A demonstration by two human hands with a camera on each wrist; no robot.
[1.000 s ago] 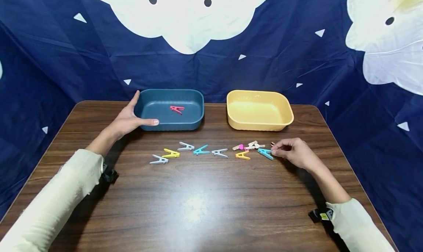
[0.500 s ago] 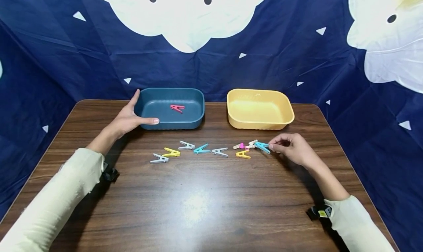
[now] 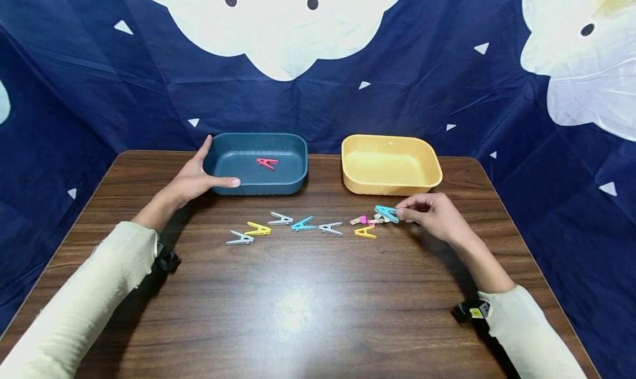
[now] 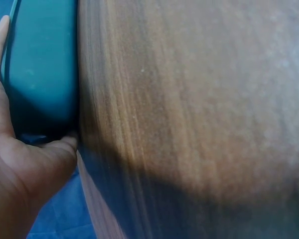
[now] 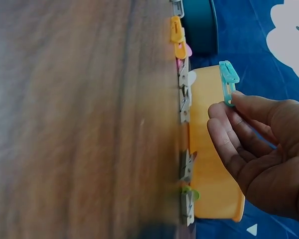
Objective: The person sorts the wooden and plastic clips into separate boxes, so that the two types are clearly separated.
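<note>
My right hand (image 3: 432, 216) pinches a light blue plastic clothespin (image 3: 386, 213) between thumb and fingertips, raised over the table. In the right wrist view this clothespin (image 5: 228, 79) stands upright in front of the yellow bin (image 5: 209, 149). Small wooden clothespins (image 3: 359, 220), one with a pink heart, lie beneath it and are partly covered. My left hand (image 3: 191, 179) holds the left end of a dark blue bin (image 3: 268, 189), thumb along the front wall and a finger reaching to the back corner. A red clothespin (image 3: 267, 163) lies inside this bin.
Grey, yellow and blue clothespins (image 3: 302, 224) lie in a loose row before the bins, with an orange-yellow clothespin (image 3: 365, 232) at its right. A yellow bin (image 3: 382, 189) stands at the back right. Behind the wooden table (image 3: 238, 296) hangs dark blue cloth (image 3: 323, 114).
My right hand has picked up the light blue clothespin from the table and carried it up and left, over the small wooden clothespins. The left hand stays at the blue bin.
</note>
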